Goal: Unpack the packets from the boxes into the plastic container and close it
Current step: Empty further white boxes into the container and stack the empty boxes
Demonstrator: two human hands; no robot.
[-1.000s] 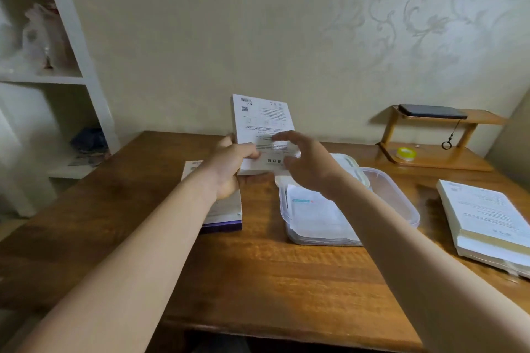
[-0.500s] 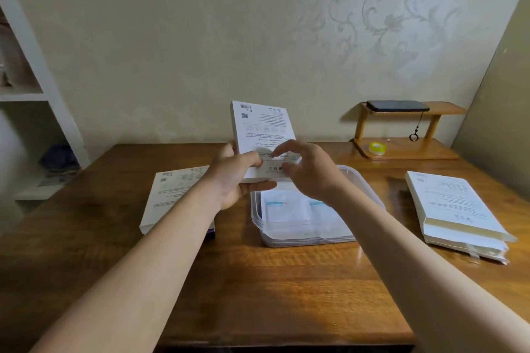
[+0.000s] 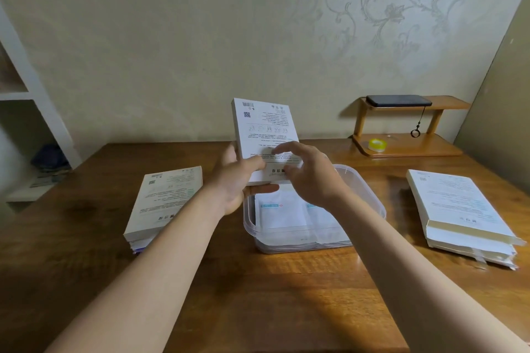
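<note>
A flat white printed box (image 3: 263,129) stands upright above the clear plastic container (image 3: 370,198) at the table's middle. My left hand (image 3: 241,180) grips its lower left corner, thumb on the front. My right hand (image 3: 309,175) pinches the box's bottom edge with curled fingers. White packets (image 3: 284,215) lie flat inside the container. A stack of the same white boxes (image 3: 163,203) rests to the left. Another stack of boxes (image 3: 459,209) with open end flaps lies to the right.
The wooden table (image 3: 258,295) reaches the wall behind. A small wooden stand (image 3: 407,143) at the back right carries a dark phone (image 3: 398,100) and a yellow tape roll (image 3: 377,145). White shelving (image 3: 34,100) stands at the left.
The view has swung right and down, bringing the right stack fully into sight. Both hands keep the box upright over the container; the right fingers have shifted along its bottom edge.
</note>
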